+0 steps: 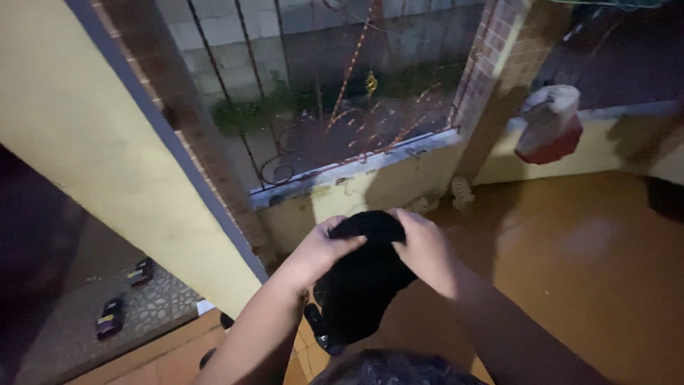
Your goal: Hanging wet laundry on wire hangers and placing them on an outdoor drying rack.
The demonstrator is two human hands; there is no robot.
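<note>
1. The left hand grips the upper left edge of a soft black cloth garment, fingers curled over the fabric.
2. The right hand clasps the garment's upper right edge, fingers closed on it.
3. The garment hangs between both hands, just below frame centre, above the brown tiled floor.
4. At 12 o'clock stands a wrought-iron window grille.
5. At 2 o'clock, a red-and-white bag hangs by the low yellow wall.

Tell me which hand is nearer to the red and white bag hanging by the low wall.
Right. The right hand grips the black cloth on the side toward the red and white bag, which hangs up and to its right. The left hand holds the cloth's far side.
</note>
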